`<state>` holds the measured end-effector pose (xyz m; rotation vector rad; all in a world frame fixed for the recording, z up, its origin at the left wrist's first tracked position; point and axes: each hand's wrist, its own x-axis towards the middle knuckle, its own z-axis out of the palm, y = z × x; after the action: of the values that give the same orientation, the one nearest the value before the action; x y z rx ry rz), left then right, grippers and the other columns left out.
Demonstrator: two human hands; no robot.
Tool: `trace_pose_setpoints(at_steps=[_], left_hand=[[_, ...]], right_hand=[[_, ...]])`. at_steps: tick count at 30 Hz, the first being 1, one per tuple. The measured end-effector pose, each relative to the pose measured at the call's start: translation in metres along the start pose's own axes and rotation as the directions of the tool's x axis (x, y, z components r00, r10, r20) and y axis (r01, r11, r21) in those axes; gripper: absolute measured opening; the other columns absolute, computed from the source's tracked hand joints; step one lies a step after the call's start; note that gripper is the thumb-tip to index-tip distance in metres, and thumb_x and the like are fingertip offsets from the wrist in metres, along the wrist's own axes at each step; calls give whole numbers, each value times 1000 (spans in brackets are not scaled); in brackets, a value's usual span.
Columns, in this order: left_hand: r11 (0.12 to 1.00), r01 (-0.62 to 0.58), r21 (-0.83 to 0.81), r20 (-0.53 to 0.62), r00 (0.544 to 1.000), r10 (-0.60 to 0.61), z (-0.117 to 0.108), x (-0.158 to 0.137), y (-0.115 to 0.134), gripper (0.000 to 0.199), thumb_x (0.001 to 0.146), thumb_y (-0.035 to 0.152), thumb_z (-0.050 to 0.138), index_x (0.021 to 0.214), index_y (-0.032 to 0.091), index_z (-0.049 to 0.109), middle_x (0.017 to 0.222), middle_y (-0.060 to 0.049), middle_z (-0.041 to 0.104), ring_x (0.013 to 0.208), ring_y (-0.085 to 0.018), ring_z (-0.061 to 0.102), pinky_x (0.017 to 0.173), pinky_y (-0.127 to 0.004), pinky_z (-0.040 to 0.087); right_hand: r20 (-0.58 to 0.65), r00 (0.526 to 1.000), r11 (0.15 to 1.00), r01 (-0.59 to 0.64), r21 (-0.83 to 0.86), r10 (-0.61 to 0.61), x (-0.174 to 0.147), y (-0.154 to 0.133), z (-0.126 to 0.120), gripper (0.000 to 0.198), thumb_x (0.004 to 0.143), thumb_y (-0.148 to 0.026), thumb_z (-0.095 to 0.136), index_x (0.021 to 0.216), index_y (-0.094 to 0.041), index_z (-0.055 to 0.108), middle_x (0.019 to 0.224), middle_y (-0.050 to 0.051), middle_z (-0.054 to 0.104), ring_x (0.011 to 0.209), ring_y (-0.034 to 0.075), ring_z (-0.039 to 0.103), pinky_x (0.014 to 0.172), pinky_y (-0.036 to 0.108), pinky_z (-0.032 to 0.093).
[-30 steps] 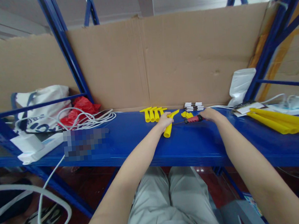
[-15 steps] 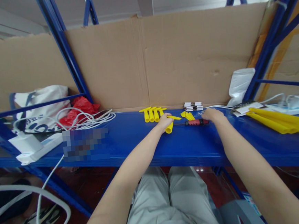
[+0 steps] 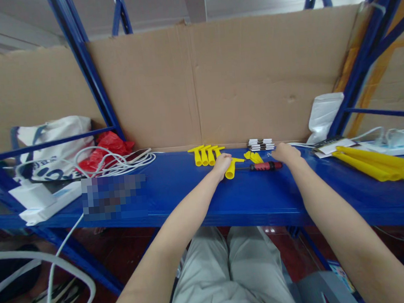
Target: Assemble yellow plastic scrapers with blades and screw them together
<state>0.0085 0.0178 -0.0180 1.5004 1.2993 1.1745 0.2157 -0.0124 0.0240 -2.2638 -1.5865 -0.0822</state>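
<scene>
My left hand [image 3: 222,165] is closed at the side of a yellow plastic tube with a crossbar [image 3: 230,172], its fingers partly hidden behind the wrist. Several matching yellow tubes [image 3: 204,157] stand in a row just beyond that hand. On the right, my right hand [image 3: 285,153] has its fingers pressed together at the tabletop by some tiny silvery pieces [image 3: 269,154]; what it pinches, if anything, is too small to name. A red and black screwdriver [image 3: 266,166] lies between my hands, its shaft toward the yellow tube. Small flat yellow pieces [image 3: 254,157] lie behind the screwdriver.
White-and-black strips [image 3: 260,144] are stacked by the cardboard wall [image 3: 252,73]. Long yellow tubes [image 3: 374,163] lie at the right of the blue shelf [image 3: 192,203]. At left are a white power strip [image 3: 52,203], coiled white cable [image 3: 129,162] and a cloth bag [image 3: 58,144].
The yellow tube by my left hand has shifted slightly right and shows more of its crossbar. My right hand has moved a little left and up, still by the tiny pieces.
</scene>
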Motion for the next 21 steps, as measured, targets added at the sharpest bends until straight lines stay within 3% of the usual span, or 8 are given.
trace_pose_setpoints(at_steps=[7, 12, 17, 21], left_hand=[[988, -102, 115, 18, 995, 101, 1, -7, 3, 26, 73, 9, 46, 93, 14, 61, 105, -9, 63, 98, -20, 56, 85, -27, 41], [990, -109, 86, 58, 993, 104, 3, -5, 2, 26, 76, 12, 39, 91, 14, 60, 107, -9, 62, 103, -19, 54, 89, -27, 39], [980, -131, 149, 109, 987, 115, 2, -4, 3, 28, 77, 14, 39, 96, 13, 58, 111, -10, 60, 105, -20, 52, 90, -29, 38], [968, -144, 204, 145, 983, 116, 4, -2, 1, 30, 77, 19, 40, 102, 14, 57, 113, -10, 58, 108, -20, 51, 92, -28, 37]], right_hand=[[-75, 997, 998, -26, -48, 23, 8, -4, -3, 40, 82, -21, 38, 110, -4, 61, 110, 25, 60, 106, 31, 58, 83, 38, 46], [-113, 986, 983, 101, -156, -119, 32, 1, 5, 39, 84, -18, 33, 111, -5, 58, 107, 24, 61, 105, 31, 57, 83, 39, 45], [-79, 958, 941, 251, -228, -275, 52, 2, 13, 39, 80, -13, 38, 116, -7, 53, 117, 20, 56, 109, 27, 53, 86, 34, 43], [-69, 943, 920, 300, -254, -327, 62, -5, 18, 44, 81, -17, 39, 123, -11, 48, 126, 17, 51, 115, 29, 47, 90, 42, 41]])
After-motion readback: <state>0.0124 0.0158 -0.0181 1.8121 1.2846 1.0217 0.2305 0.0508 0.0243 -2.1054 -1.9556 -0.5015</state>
